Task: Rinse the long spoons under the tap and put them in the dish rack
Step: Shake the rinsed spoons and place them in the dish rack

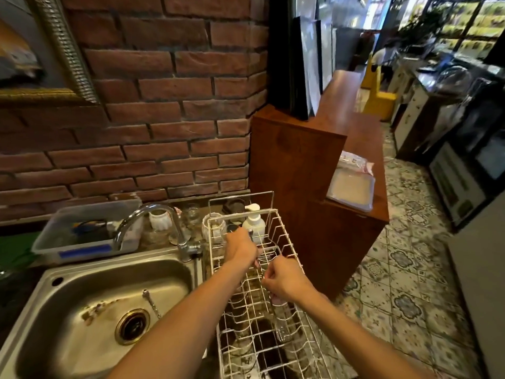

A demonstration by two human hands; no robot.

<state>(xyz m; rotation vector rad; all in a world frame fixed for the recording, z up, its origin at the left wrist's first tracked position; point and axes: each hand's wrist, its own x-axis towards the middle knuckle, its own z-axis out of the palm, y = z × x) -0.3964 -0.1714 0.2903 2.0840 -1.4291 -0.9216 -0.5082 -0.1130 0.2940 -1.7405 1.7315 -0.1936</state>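
One long metal spoon (151, 302) lies in the steel sink (54, 310), just right of the drain. My left hand (241, 248) is over the far part of the white wire dish rack (284, 242), closed around a long spoon whose metal tip (250, 232) sticks up past my knuckles. My right hand (284, 279) hovers over the middle of the rack with its fingers curled tight, close to the left hand. Whether it pinches anything is hidden. The tap (153, 214) arches over the sink, and no water is visible.
A clear plastic tub (82, 236) sits behind the sink. Jars and a white pump bottle (254, 220) stand behind the rack. Glasses lie in the rack's lower part. A brown wooden counter (314, 160) rises right of the rack, with tiled floor beyond.
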